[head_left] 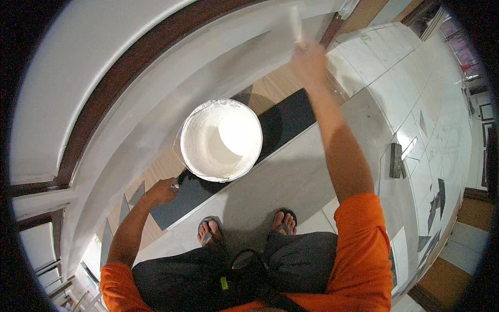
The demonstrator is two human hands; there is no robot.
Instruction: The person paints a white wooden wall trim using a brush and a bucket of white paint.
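Note:
My right hand [310, 61] reaches far forward and is closed around a slim, pale paintbrush [297, 25], smeared by motion. The brush's far end is at the pale wall [218, 49], though its tip is too blurred to make out. My left hand [163, 191] is closed just left of a round white bucket [244, 165]. A small whitish bit shows at its fingertips, too little to name. White material coats the inside of the bucket, which stands on a dark strip [291, 118] near the wall. A thin wire handle hangs at the bucket's left side.
Beneath my sandalled feet lies a long grey board [260, 195]. To the right, a dark block-like tool [396, 160] lies by white floor tiles [384, 104], with dark scraps [437, 200] beyond. Wood-look flooring [278, 86] borders the wall. A brown trim [125, 57] runs along the panelled wall.

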